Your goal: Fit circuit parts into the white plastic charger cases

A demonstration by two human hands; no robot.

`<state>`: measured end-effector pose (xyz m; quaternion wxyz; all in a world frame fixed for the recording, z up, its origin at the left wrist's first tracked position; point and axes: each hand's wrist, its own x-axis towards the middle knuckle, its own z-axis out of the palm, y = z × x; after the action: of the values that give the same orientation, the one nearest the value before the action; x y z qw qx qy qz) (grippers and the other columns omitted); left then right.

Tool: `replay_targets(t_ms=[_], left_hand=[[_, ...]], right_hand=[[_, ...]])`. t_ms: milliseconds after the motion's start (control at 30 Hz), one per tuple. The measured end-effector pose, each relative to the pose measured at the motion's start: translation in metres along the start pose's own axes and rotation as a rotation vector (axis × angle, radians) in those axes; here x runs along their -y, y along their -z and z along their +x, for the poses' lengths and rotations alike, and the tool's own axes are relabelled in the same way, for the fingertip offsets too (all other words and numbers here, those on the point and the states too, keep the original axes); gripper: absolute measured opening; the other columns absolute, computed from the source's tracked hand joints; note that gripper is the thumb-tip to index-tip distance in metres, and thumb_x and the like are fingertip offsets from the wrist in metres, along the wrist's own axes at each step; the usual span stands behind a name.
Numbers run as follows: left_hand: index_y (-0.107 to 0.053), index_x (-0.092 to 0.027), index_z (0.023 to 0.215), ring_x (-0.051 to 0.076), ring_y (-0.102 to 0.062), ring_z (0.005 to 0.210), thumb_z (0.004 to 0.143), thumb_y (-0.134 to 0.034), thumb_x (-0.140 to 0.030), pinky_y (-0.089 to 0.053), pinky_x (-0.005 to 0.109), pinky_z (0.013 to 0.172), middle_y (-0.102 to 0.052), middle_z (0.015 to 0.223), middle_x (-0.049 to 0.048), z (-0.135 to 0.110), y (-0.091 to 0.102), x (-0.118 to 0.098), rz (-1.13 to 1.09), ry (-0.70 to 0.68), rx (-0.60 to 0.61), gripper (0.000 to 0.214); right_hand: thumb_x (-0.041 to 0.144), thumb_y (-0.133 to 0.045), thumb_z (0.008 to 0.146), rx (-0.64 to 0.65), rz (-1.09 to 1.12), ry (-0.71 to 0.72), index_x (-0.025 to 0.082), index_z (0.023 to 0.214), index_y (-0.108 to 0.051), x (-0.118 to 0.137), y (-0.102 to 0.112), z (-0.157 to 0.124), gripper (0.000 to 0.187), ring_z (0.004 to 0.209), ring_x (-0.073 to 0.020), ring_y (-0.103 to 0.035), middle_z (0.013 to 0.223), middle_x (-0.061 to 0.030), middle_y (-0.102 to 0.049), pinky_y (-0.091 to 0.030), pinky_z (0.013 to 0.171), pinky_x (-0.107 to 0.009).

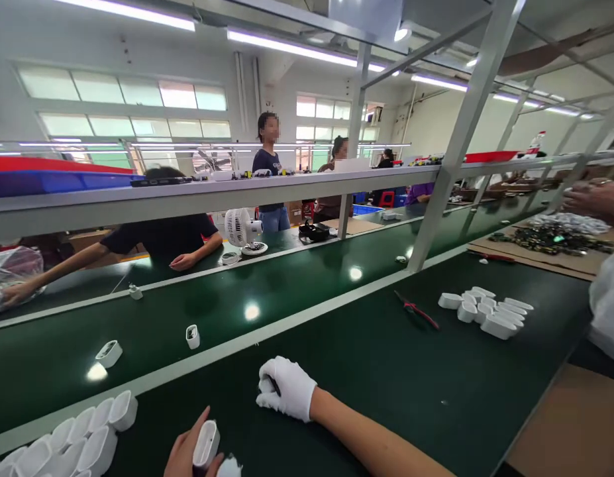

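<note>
My left hand [185, 456], bare, is at the bottom edge, wrapped round a white plastic casing [206, 444] held upright. Just right of it another white piece [230, 468] pokes up at the frame's edge. My right hand [285, 387], in a white glove, rests on the dark green bench [386, 391] with its fingers curled into a fist; a small dark thing shows between them, too small to name. A heap of several white casings [83, 437] lies to the left of my left hand.
A second group of white casings [488, 311] and red-handled pliers [416, 310] lie farther right. Two casings [108, 353] [192, 336] sit on the conveyor belt [287, 278]. A co-worker [162, 238] leans in opposite, beside a small fan [242, 228]. Another person's hand [597, 199] is at far right.
</note>
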<state>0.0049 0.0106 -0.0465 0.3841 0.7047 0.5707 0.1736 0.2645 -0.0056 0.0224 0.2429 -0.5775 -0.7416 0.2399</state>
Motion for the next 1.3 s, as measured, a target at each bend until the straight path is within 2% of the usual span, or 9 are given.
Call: replay_targets(t_ms=[133,300,600,700,800,900,1033,1167,1300], left_hand=[[-0.031,-0.021,0.14,0.032,-0.057,0.105,0.078,-0.045,-0.053,-0.047,0.048,0.088,-0.058,0.11,0.0114,-0.017,0.005,-0.014,0.0,-0.03,-0.085,0.072],[-0.036,-0.02,0.137,0.03,-0.058,0.097,0.079,-0.05,-0.05,-0.045,0.048,0.088,-0.059,0.104,0.0097,-0.024,0.005,-0.018,-0.011,-0.121,-0.151,0.067],[-0.028,-0.024,0.141,0.026,-0.052,0.111,0.083,-0.045,-0.032,-0.036,0.048,0.099,-0.059,0.11,0.0079,-0.028,0.001,-0.023,-0.027,-0.216,-0.265,0.061],[-0.026,-0.023,0.142,0.027,-0.049,0.116,0.083,-0.046,-0.031,-0.035,0.048,0.1,-0.059,0.113,0.0086,-0.028,0.003,-0.025,-0.042,-0.203,-0.259,0.063],[-0.017,-0.023,0.145,0.026,-0.048,0.118,0.084,-0.046,-0.028,-0.034,0.047,0.101,-0.057,0.118,0.0095,-0.032,0.006,-0.028,-0.045,-0.199,-0.205,0.068],[-0.006,-0.026,0.147,0.024,-0.049,0.117,0.086,-0.043,-0.023,-0.034,0.046,0.102,-0.055,0.124,0.009,-0.036,0.007,-0.029,-0.066,-0.189,-0.151,0.071],[-0.004,-0.028,0.147,0.023,-0.048,0.116,0.087,-0.043,-0.024,-0.035,0.045,0.101,-0.052,0.129,0.0084,-0.033,0.007,-0.024,-0.12,-0.196,-0.089,0.071],[-0.031,-0.029,0.14,0.024,-0.051,0.109,0.082,-0.055,-0.027,-0.038,0.045,0.1,-0.057,0.122,0.0059,-0.028,0.007,-0.021,-0.13,-0.228,-0.13,0.063],[-0.046,-0.033,0.132,0.024,-0.051,0.106,0.078,-0.062,-0.028,-0.04,0.044,0.098,-0.059,0.117,0.0024,-0.03,0.006,-0.027,-0.078,-0.257,-0.217,0.056]], right_hand=[[0.014,-0.067,0.067,-0.098,0.088,0.0,0.02,0.081,-0.054,-0.004,-0.006,0.001,0.02,0.073,-0.0136,-0.054,0.077,0.0029,-0.058,-0.04,0.067,-0.024],[0.008,-0.06,0.068,-0.12,0.218,-0.004,0.02,0.089,-0.053,-0.017,-0.018,0.004,0.025,0.072,-0.013,-0.056,0.077,0.0031,-0.057,-0.044,0.067,-0.024],[0.004,-0.055,0.07,-0.143,0.322,0.034,0.021,0.089,-0.052,-0.016,-0.024,0.004,0.026,0.07,-0.0109,-0.058,0.074,0.0054,-0.056,-0.046,0.066,-0.023],[0.01,-0.062,0.067,-0.18,0.297,-0.09,0.022,0.093,-0.051,-0.006,-0.024,0.003,0.031,0.069,-0.0123,-0.057,0.074,0.0052,-0.057,-0.046,0.065,-0.025],[0.023,-0.077,0.056,-0.244,0.082,-0.305,0.021,0.084,-0.056,0.005,-0.021,0.001,0.035,0.073,-0.0183,-0.057,0.081,-0.0009,-0.058,-0.043,0.064,-0.029],[0.025,-0.075,0.057,-0.265,-0.066,-0.353,0.02,0.076,-0.058,0.01,-0.02,0.0,0.026,0.076,-0.022,-0.057,0.085,-0.0051,-0.059,-0.042,0.065,-0.032],[0.019,-0.066,0.063,-0.308,0.141,-0.256,0.021,0.078,-0.051,0.006,-0.023,0.0,0.021,0.074,-0.0188,-0.061,0.083,-0.0025,-0.063,-0.047,0.069,-0.032],[0.02,-0.06,0.068,-0.275,0.616,-0.026,0.024,0.082,-0.042,0.014,-0.029,-0.004,0.024,0.077,-0.0157,-0.065,0.086,-0.0011,-0.068,-0.052,0.074,-0.03],[0.021,-0.062,0.069,-0.276,0.722,0.08,0.025,0.084,-0.039,0.031,-0.041,-0.015,0.027,0.08,-0.0171,-0.066,0.09,-0.003,-0.068,-0.053,0.075,-0.031]])
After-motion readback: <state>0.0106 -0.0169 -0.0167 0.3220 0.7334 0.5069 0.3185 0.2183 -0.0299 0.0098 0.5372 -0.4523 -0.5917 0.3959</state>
